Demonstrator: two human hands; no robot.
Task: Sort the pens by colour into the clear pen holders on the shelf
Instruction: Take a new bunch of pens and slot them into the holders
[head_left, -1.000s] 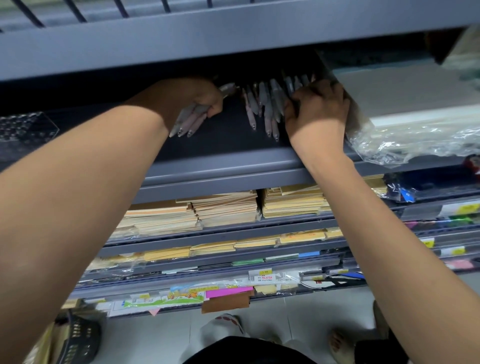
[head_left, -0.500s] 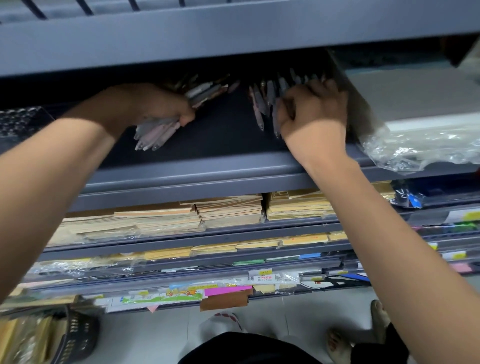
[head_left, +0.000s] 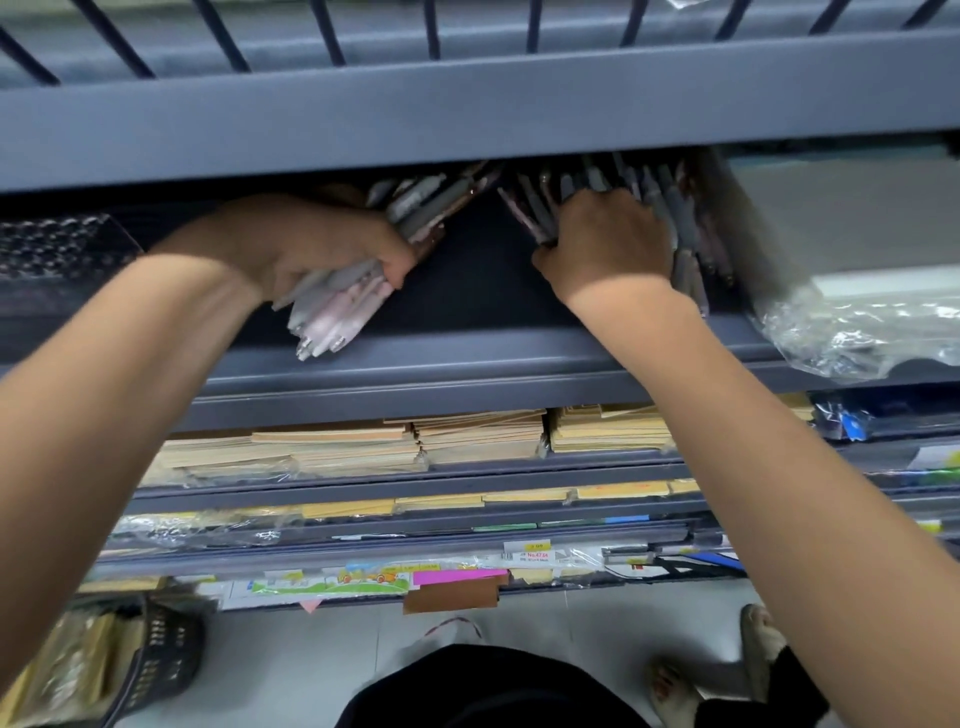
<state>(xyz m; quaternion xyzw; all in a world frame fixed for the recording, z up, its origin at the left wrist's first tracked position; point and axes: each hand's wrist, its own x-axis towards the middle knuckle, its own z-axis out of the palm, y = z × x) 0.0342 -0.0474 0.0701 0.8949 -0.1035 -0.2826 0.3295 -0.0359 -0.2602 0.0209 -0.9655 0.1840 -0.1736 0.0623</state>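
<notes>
Shelf deck (head_left: 467, 301): pen bundle (head_left: 337, 312) held mid-barrel by left hand (head_left: 311, 244); likely light, slippery. Right hand (head_left: 608, 244) hold on loose pens (head_left: 680, 218) unclear.

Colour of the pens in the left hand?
Pale pink and grey pens, gripped in the left hand; head view.

This is a stationery shop. Tiered grey metal shelves (head_left: 467, 364) carry shrink-wrapped stacks of tan paper pads (head_left: 478, 436), flat packs of yellow paper (head_left: 621, 490) and loose grey and pink pens (head_left: 337, 306). A yellow price tag (head_left: 536, 546) shows among the lower tiers. A black plastic shopping basket (head_left: 166, 654) stands on the pale tiled floor (head_left: 311, 675).
</notes>
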